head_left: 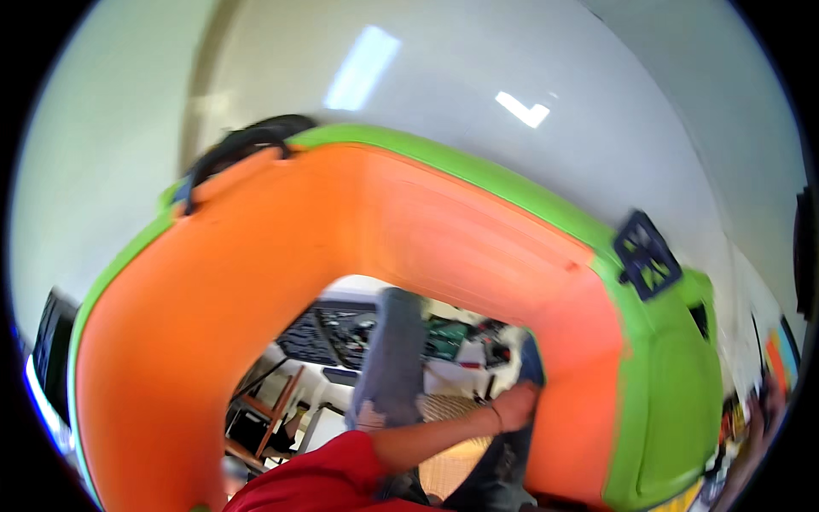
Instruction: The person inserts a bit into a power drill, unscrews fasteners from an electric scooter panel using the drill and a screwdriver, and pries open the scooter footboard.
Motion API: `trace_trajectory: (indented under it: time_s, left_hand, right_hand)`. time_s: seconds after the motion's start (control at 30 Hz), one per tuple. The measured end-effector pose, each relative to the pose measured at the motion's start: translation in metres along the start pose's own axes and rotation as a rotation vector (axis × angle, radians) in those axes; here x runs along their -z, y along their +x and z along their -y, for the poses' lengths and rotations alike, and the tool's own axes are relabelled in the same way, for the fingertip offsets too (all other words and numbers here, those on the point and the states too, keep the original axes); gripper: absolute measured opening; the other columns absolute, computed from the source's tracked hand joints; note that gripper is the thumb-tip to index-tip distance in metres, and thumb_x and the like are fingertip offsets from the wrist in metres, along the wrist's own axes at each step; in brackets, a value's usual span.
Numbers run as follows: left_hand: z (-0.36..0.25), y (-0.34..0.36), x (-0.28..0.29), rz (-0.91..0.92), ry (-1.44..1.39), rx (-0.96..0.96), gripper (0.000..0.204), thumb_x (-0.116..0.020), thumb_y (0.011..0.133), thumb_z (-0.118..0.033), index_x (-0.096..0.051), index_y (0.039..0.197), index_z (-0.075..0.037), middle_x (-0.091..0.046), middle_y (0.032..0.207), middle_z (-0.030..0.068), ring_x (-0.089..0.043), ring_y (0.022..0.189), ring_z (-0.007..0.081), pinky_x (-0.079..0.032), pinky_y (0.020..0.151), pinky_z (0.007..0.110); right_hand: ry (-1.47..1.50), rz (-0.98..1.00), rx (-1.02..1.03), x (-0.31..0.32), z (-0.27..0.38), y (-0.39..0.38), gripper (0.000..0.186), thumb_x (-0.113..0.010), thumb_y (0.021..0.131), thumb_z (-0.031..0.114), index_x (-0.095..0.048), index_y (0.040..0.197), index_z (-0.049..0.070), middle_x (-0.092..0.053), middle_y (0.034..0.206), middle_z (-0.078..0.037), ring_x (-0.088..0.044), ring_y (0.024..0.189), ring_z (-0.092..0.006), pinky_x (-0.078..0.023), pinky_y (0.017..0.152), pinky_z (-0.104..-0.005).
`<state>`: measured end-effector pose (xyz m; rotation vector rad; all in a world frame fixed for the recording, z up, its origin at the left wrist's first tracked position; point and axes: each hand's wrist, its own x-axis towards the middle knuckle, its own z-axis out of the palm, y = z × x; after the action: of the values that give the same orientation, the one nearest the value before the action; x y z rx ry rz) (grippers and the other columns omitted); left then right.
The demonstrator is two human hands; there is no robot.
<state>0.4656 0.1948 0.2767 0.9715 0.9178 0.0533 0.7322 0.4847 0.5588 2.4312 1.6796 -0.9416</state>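
A large U-shaped piece with an orange inner face (213, 299) and a green outer rim (478, 171) fills the view, with a black handle (192, 183) on its upper left and a dark perforated plate (647, 253) at its right. My left hand (512, 408), below a red sleeve (333, 461) and a thin wristband, is closed at the inner orange edge on the right; what it grips is unclear. A blurred arm (751, 435) shows at the far right; I cannot tell if it is my right one.
Through the opening show a grey-clad leg (388, 350), dark tool trays (316, 333), green items (448, 340), a wooden frame (269, 401) and a woven mat (452, 410). A white expanse (444, 77) with bright patches lies above. A dark screen-like object (53, 350) stands at far left.
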Motion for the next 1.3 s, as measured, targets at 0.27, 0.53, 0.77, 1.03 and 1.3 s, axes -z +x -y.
trace_trajectory:
  time_s: [0.27, 0.53, 0.77, 1.03, 1.3]
  left_hand:
    - [0.026, -0.005, 0.007, -0.224, 0.1, -0.145, 0.018, -0.057, 0.081, -0.01, -0.053, 0.094, 0.001, -0.052, 0.094, 0.0203, -0.056, 0.087, 0.0384, -0.048, 0.076, 0.045]
    - [0.006, -0.006, 0.021, -0.191, 0.032, -0.004, 0.019, -0.057, 0.082, -0.013, -0.048, 0.092, 0.0, -0.055, 0.085, 0.019, -0.06, 0.075, 0.0375, -0.05, 0.067, 0.045]
    - [0.0, -0.005, 0.03, -0.25, 0.189, -0.004, 0.021, -0.06, 0.077, -0.013, -0.049, 0.091, -0.002, -0.057, 0.083, 0.0152, -0.061, 0.077, 0.0323, -0.049, 0.066, 0.042]
    - [-0.003, -0.008, 0.046, -0.3, 0.119, 0.073, 0.019, -0.056, 0.078, -0.009, -0.049, 0.094, -0.001, -0.057, 0.084, 0.0168, -0.06, 0.078, 0.0343, -0.049, 0.067, 0.044]
    - [-0.008, 0.001, 0.041, -0.357, 0.109, 0.028, 0.025, -0.059, 0.079, -0.013, -0.049, 0.097, -0.001, -0.056, 0.085, 0.0171, -0.061, 0.074, 0.035, -0.05, 0.064, 0.043]
  right_hand:
    - [-0.008, 0.779, 0.522, -0.188, 0.188, 0.094, 0.03, -0.057, 0.079, -0.001, -0.057, 0.108, -0.003, -0.062, 0.107, -0.015, -0.065, 0.072, -0.0183, -0.051, 0.067, -0.028]
    - [-0.392, 0.903, 0.525, -0.247, 0.186, 0.129, 0.023, -0.058, 0.077, 0.008, -0.061, 0.097, -0.003, -0.064, 0.075, -0.016, -0.063, 0.067, -0.0283, -0.05, 0.064, -0.0362]
    - [-0.817, 0.846, 0.56, -0.244, 0.204, 0.117, 0.02, -0.055, 0.074, 0.001, -0.064, 0.092, 0.001, -0.062, 0.091, -0.017, -0.06, 0.083, -0.0349, -0.049, 0.074, -0.0406]
    - [-0.558, 0.355, 0.996, -0.252, 0.164, 0.091, 0.022, -0.067, 0.068, 0.004, -0.065, 0.09, 0.003, -0.054, 0.11, -0.011, -0.054, 0.093, -0.028, -0.047, 0.078, -0.0361]
    - [-1.056, 0.324, 0.894, -0.28, 0.16, 0.082, 0.014, -0.06, 0.067, 0.006, -0.064, 0.078, -0.002, -0.054, 0.104, -0.013, -0.05, 0.099, -0.0273, -0.043, 0.078, -0.0365]
